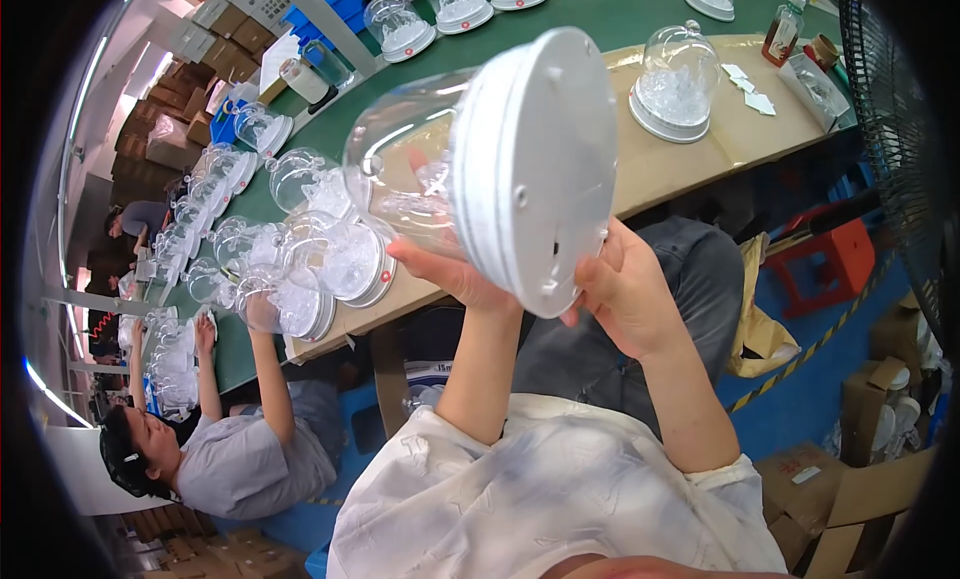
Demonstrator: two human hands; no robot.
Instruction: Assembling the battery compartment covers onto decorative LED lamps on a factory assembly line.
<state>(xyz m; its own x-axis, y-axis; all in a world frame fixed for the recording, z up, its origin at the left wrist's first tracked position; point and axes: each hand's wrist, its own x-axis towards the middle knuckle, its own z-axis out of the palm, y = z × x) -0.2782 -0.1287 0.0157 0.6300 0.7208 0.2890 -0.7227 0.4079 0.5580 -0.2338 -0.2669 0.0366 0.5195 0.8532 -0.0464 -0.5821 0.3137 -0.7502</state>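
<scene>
I hold up a clear dome ornament (545, 169), tipped on its side so the flat white underside of its round base faces right. Small screw holes and a dark slot show on that underside. My left hand (455, 274) cups the dome and base from below, with some fingers seen through the clear wall. At the base's lower edge my right hand (625, 289) grips the rim, thumb and fingertips close to the slot. Closest to my left hand on the bench stands another dome ornament (350, 262), upright, with a clear figure inside that I cannot make out.
More domes crowd the green bench (640, 11) on the left and at the back. One dome (672, 89) stands on the cardboard sheet (610, 164), near white paper pieces (755, 99) and a bottle (783, 31). A co-worker (240, 459) sits at left. A red stool (825, 259) and black fan (890, 119) are at right.
</scene>
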